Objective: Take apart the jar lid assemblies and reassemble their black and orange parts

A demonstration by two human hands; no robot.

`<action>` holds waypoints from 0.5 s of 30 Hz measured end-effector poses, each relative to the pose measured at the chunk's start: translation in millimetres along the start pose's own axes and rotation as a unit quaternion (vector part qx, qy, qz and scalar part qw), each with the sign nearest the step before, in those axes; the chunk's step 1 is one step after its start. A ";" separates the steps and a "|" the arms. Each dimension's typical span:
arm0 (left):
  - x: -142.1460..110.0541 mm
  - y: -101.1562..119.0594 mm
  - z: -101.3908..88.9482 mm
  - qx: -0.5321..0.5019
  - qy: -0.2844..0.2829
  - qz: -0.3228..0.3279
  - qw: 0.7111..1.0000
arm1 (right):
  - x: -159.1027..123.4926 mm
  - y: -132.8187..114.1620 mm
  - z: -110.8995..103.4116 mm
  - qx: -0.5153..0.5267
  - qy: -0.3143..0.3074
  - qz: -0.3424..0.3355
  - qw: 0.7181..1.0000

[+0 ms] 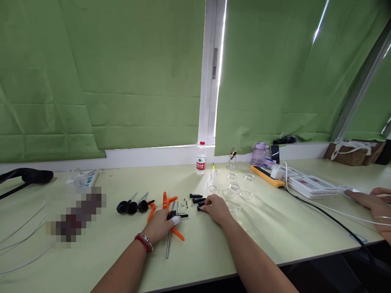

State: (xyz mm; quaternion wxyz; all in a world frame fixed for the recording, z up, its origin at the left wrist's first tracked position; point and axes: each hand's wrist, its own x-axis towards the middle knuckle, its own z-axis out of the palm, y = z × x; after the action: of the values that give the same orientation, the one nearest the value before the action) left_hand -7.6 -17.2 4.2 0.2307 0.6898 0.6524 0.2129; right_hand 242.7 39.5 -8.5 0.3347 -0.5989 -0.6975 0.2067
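Note:
My left hand (159, 226), with a white cover on its thumb and a red bracelet at the wrist, is closed round a black part with a metal rod (182, 215). Under and beside it lie orange lever-like pieces (178, 234) and a thin metal rod (168, 245). My right hand (216, 208) pinches a small black part (199, 208) at the near end of a group of black ribbed pieces (195, 195). Between the hands are several tiny brass-coloured and clear bits (186, 204). Black round cups with metal rods (132, 208) rest left of my left hand.
Clear glass jars (234, 190) stand right of my right hand, a red-capped water bottle (201, 158) behind them. Further right are an orange power strip (267, 176), cables, white flat cases (310, 187) and another person's hands (363, 201). A blurred patch covers something at left.

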 end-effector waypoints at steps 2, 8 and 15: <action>0.1 -0.4 -0.1 0.000 -0.001 -0.001 1.000 | -0.9 -1.5 0.9 -0.006 0.012 -0.011 1.000; -0.5 0.1 -1.0 0.003 -0.006 0.000 1.000 | 0.7 -1.0 3.5 -0.008 0.026 -0.036 0.999; 0.4 -1.3 -0.2 0.003 -0.002 -0.001 1.000 | 0.7 -3.8 6.5 -0.021 -0.003 -0.071 0.997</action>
State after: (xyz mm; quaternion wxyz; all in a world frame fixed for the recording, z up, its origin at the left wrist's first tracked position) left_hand -8.7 -16.8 3.6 0.2302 0.6902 0.6535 0.2087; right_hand 235.4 40.2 -10.3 0.3341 -0.5544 -0.7432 0.1694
